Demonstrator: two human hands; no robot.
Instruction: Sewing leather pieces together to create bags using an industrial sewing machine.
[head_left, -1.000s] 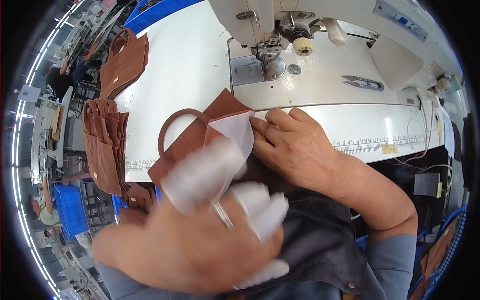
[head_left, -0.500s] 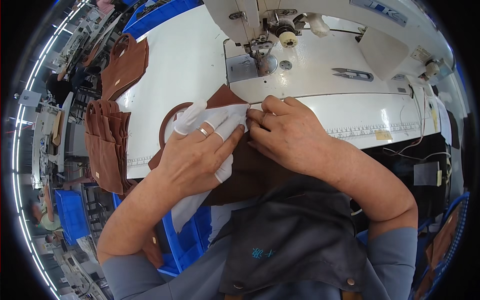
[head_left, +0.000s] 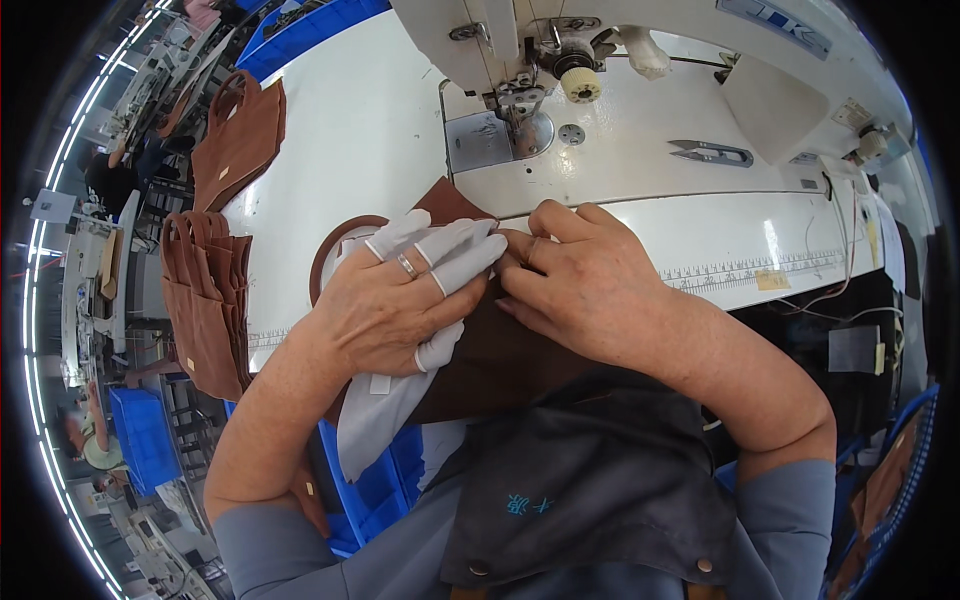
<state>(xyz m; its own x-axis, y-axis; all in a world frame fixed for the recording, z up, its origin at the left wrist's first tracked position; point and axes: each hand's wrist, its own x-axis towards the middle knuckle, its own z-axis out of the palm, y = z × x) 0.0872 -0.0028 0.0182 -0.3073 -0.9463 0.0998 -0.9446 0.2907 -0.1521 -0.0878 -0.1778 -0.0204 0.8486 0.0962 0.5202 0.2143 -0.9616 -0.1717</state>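
My left hand [head_left: 405, 295], with white cots on several fingers and a ring, grips the white lining [head_left: 380, 410] of a brown bag [head_left: 440, 200] at the near edge of the sewing table. My right hand [head_left: 570, 280] pinches the bag's edge at the upper corner, its fingers curled against my left fingertips. The bag's looped handle [head_left: 328, 250] shows left of my hands; its dark brown body [head_left: 500, 370] hangs below them. The corner between my fingertips is mostly hidden.
The sewing machine's needle area [head_left: 515, 125] stands beyond my hands, thread snips [head_left: 710, 152] to its right. Brown bags [head_left: 205, 310] stack at the left, another [head_left: 235, 150] behind them. Blue bins [head_left: 140, 435] sit left and below the table [head_left: 340, 120]. Co-workers [head_left: 105, 180] appear at far left.
My left hand has come up from a blurred, lower position onto the bag's corner beside my right hand, its fingertips edging rightward since. My right hand has stayed nearly in place.
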